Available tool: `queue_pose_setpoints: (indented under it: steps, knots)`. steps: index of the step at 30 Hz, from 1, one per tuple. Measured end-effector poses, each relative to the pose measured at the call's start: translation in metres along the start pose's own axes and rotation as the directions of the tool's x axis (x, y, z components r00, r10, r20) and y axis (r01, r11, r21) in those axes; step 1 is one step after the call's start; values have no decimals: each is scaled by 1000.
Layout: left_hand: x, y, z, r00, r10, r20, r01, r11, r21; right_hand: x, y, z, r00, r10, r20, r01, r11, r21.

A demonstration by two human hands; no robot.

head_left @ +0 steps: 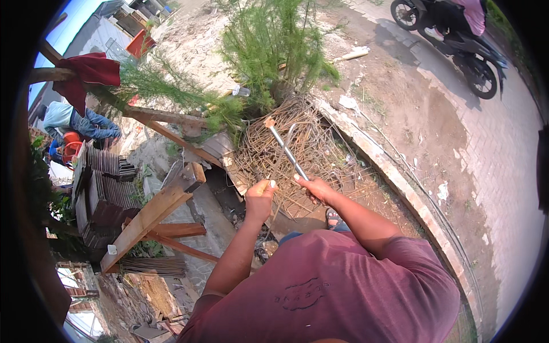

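My right hand [317, 190] is closed round the lower end of a hammer [287, 150] with a silver metal shaft. Its small rust-orange head points up and away from me, over a heap of thin, bent rusty steel rods [314, 137]. Just left of it, my left hand [259, 201] is a fist with the thumb on top, held above the near left side of the heap. Rods pass close to this fist, but what lies inside the fingers is hidden. The two hands are apart, at about the same height.
A wooden trestle beam [154, 214] stands at my left, with stacked roof tiles [108, 197] behind. A green bush [274, 51] grows beyond the heap. A concrete kerb [389, 166] curves along the right. A motorbike [457, 43] with a rider is on the paved road; another person [86, 123] bends at far left.
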State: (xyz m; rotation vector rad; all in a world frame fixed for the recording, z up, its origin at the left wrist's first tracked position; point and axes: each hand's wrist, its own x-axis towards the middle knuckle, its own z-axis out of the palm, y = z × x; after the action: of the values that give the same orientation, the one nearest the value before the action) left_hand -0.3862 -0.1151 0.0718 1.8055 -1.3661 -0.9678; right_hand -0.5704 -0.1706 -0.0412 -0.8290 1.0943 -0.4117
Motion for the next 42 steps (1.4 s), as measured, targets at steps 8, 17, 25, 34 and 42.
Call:
queue_pose_setpoints:
  steps: [8, 17, 25, 34, 42]
  knots:
    - [-40, 15, -10, 956, 269, 113, -280, 955, 96, 26, -40, 10, 986, -151, 73, 148, 988, 44]
    - [-72, -4, -47, 987, 146, -67, -154, 977, -148, 28, -35, 26, 998, -49, 36, 51, 997, -58]
    - [-78, -22, -36, 994, 102, -36, -106, 989, -108, 31, -30, 61, 982, -129, 135, 164, 940, -299]
    - [-69, -40, -28, 997, -26, -78, 5, 967, -256, 6, -36, 49, 971, -183, 155, 237, 829, -507]
    - [-18, -58, -57, 973, -229, -34, 194, 887, -419, 10, 52, -66, 994, 102, -30, -100, 799, -593]
